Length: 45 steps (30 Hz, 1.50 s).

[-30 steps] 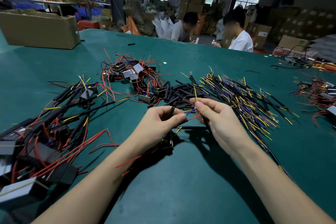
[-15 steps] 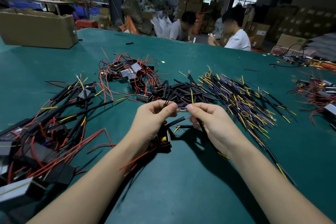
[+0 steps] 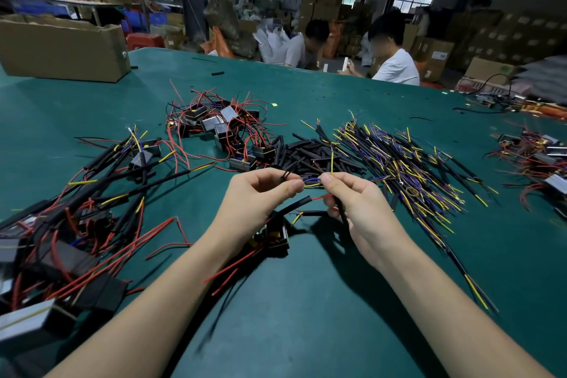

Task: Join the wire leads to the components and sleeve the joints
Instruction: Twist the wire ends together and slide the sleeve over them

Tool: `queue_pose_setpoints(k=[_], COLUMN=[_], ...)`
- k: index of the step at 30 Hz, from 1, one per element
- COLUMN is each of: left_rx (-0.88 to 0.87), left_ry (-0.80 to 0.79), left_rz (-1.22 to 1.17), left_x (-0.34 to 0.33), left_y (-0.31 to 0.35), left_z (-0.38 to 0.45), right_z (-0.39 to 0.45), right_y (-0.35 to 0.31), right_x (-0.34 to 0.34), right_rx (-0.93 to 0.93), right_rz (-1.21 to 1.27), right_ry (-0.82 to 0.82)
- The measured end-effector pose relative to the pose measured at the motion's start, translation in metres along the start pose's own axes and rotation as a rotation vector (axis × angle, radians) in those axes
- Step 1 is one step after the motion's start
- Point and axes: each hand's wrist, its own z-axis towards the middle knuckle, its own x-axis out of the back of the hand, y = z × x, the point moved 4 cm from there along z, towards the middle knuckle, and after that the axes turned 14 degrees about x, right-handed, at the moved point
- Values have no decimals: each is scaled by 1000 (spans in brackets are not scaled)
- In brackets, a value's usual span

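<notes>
A green-covered table (image 3: 306,331) fills the view, in a dim warehouse stacked with cartons. Far beyond the left hand, at the table's far left corner, sits an open cardboard box (image 3: 61,49). Left of the left hand lies a heap of finished components (image 3: 70,224), black blocks trailing red leads and long black sleeves with yellow tips. Beyond that hand, further up the table, is a pile of unsleeved components (image 3: 214,126) tangled in red wire.

The left hand (image 3: 254,205) is raised above the table, thumb and forefinger pinched on thin wire ends. Just under its wrist rests a black component (image 3: 276,238) whose red leads run back beneath the forearm. Between the two hands, blue and yellow wire leads (image 3: 313,182) bridge the fingertips, and a black sleeve (image 3: 294,205) with a red lead emerging slants just below them.

The right hand (image 3: 356,205) pinches the other ends of those leads, its lower fingers curled round a black sheathed wire that runs down past the palm. Just beyond both hands lies a heap of short black sleeve tubes (image 3: 310,153); beyond and right of the right hand spreads a pile of yellow-and-purple cut wires (image 3: 408,169). Far right, at the table's edge, is another cluster of components (image 3: 537,159). Across the table two seated people in white shirts (image 3: 395,67) work.
</notes>
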Motion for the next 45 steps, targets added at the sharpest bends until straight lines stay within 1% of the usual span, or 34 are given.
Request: queue_pose_setpoints(k=[2, 5, 9, 11, 13, 15, 17, 20, 22, 27, 35, 39, 45], left_rx=[-60, -102, -123, -136, -132, -101, -85, -138, -189, -220, -225, -249, -281], left_ry=[31, 65, 148, 221, 254, 231, 176, 94, 77, 95, 141, 155, 188], left_rz=[78, 132, 147, 136, 96, 47, 11, -8, 4, -16, 45, 46, 51], left_x=[-2, -3, -5, -5, -6, -6, -6, -6, -6, -4, -4, -5, -1], left_y=[2, 4, 5, 6, 7, 7, 7, 11, 15, 15, 17, 20, 22], left_z=[-2, -6, -8, -8, -9, -9, -10, -11, -12, -13, -14, -16, -17], right_z=[0, -2, -3, -3, -3, -3, -3, -3, -3, -3, -4, -3, -3], right_y=[-3, -9, -12, -12, -12, -12, -11, -13, -14, -17, -20, -19, -19], right_x=[0, -6, -11, -14, -17, -18, -17, -12, -10, -6, -11, -11, -13], right_rx=[26, 125, 226, 243, 243, 227, 209, 194, 193, 183, 185, 167, 171], right_rz=[-6, -104, -136, -114, -85, -60, -58, -48, -33, -3, 55, 42, 69], right_ry=[-31, -112, -78, -52, -27, -21, -18, -5, 4, 3, 4, 11, -26])
